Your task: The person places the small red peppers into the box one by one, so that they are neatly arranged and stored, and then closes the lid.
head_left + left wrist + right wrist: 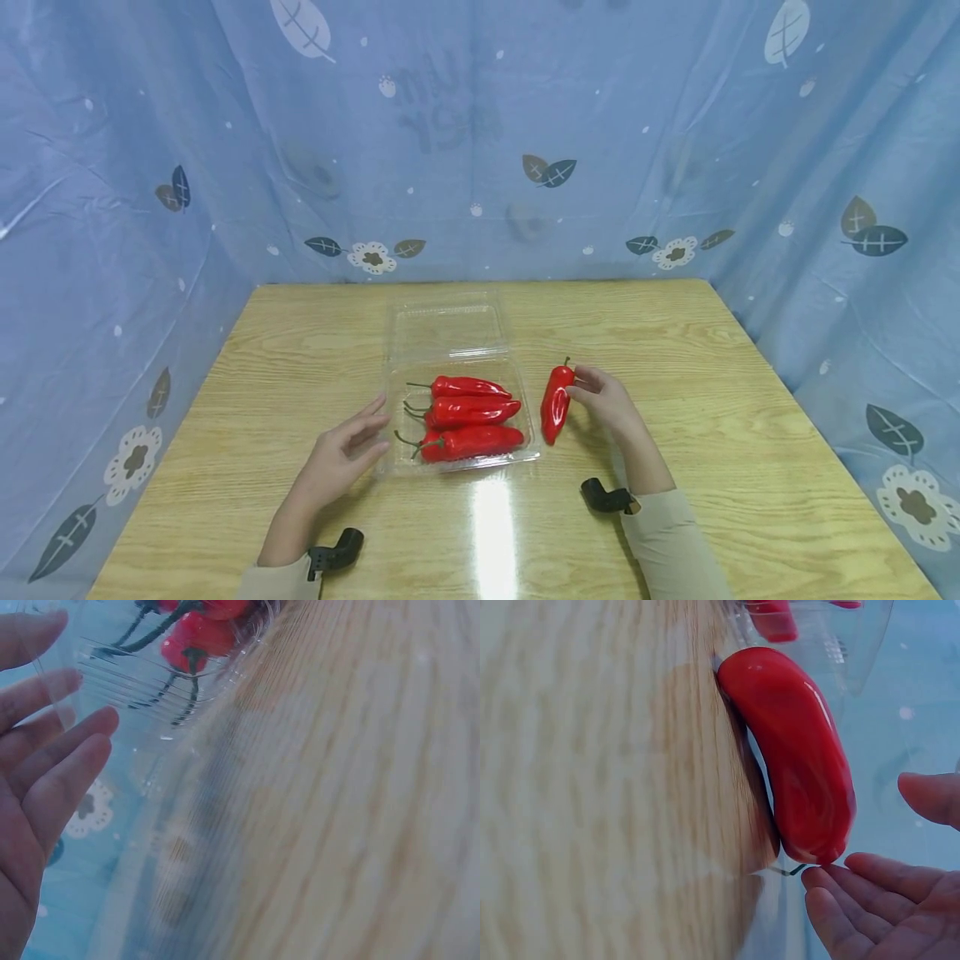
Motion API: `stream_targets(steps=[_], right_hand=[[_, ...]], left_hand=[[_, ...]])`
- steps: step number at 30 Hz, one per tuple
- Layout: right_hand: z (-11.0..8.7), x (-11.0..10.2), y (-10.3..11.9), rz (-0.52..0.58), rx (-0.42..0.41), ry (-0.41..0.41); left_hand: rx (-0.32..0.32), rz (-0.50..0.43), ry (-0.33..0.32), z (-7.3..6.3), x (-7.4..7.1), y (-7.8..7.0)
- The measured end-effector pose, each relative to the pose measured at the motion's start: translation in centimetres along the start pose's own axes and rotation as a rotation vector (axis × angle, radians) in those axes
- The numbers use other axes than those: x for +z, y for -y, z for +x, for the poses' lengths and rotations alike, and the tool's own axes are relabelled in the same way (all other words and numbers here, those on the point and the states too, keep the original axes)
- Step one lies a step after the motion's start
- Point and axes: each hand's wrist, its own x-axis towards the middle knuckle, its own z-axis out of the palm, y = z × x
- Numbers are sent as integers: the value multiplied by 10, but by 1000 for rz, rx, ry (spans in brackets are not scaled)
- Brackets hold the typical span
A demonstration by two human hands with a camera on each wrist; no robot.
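Several red chili peppers (468,411) lie in a clear plastic clamshell box (531,400), stems to the left. Its see-through lid (447,327) is folded back. Close by the box's left side is my left hand (333,462), fingers spread and holding nothing. The left wrist view has its fingers (75,772) beside the clear wall; whether they touch it I cannot tell. Right of the box, one loose red chili pepper (556,404) lies on the table. My right hand (607,404) is at its right side, fingertips close to the stem end, thumb held apart in the right wrist view.
The wooden table (712,417) reaches back to a blue patterned curtain (480,208), which also hangs along both sides. Black wrist cameras (337,552) sit at both sleeves. A bright light reflection lies on the table in front of the box.
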Motion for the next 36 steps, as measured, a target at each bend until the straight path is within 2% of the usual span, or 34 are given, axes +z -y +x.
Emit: stream_targets(steps=[11, 19, 36], right_hand=[[8, 8, -3, -3, -9, 82], [17, 18, -6, -7, -63, 134], [22, 26, -11, -8, -38, 114]], left_hand=[[-13, 3, 6, -1, 0, -4], [-7, 9, 3, -1, 0, -4], [-16, 8, -1, -1, 0, -1]])
